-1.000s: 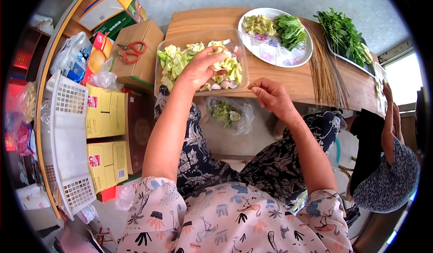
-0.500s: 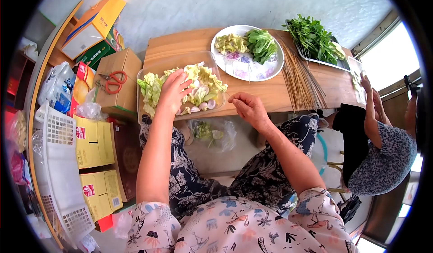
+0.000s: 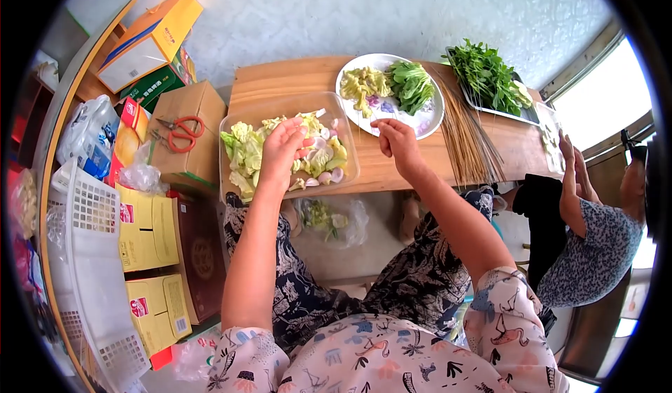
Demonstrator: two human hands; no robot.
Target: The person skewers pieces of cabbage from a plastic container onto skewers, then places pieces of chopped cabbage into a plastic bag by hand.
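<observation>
Greens [image 3: 411, 85] on my plate [image 3: 432, 122] at one o'clock, loose leaves [image 3: 241, 141] seemingly left at eleven; left hand [image 3: 283, 148] curled, right hand [image 3: 397, 142] pinching—what, I can't tell.

There's one plate [image 3: 428, 121], one tub [image 3: 301, 101] and one pair of scissors [image 3: 175, 130].

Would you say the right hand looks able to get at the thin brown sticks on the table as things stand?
Most likely yes: the thin brown sticks lie to the right of the right hand, with bare tabletop between them near the front edge. Whether it already holds something is unclear.
</observation>
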